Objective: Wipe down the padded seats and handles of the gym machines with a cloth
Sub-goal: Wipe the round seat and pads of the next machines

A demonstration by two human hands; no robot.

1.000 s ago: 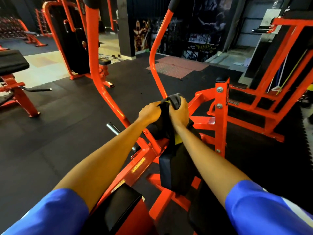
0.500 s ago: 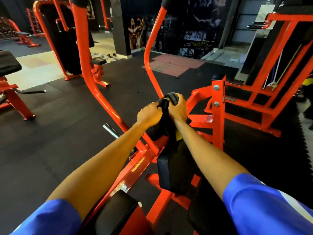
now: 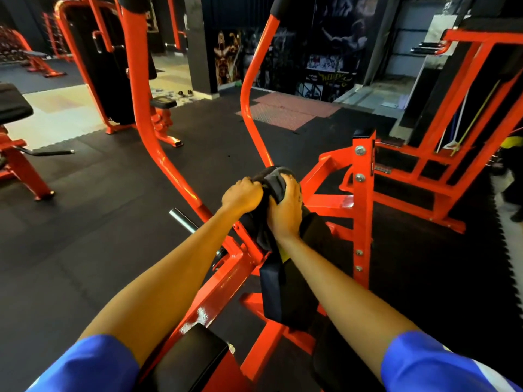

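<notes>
A dark grey cloth (image 3: 276, 183) is wrapped over the top of a black chest pad (image 3: 285, 295) on an orange row machine (image 3: 362, 199). My left hand (image 3: 243, 195) grips the cloth on the pad's left side with curled fingers. My right hand (image 3: 284, 210) grips the cloth from the right, thumb and fingers folded round it. Both hands sit close together at the pad's upper end. A black padded seat (image 3: 195, 360) lies below, between my arms. Two orange lever arms (image 3: 147, 114) with black handle grips rise ahead.
An orange bench with a black pad (image 3: 11, 108) stands at the far left. Another orange machine (image 3: 96, 69) is behind the left lever. An orange rack (image 3: 467, 131) fills the right side. Black rubber flooring (image 3: 93, 222) spreads to the left.
Both hands stay on the cloth at the pad's top; the cloth has shifted slightly under the right hand. The camera view has drifted a little.
</notes>
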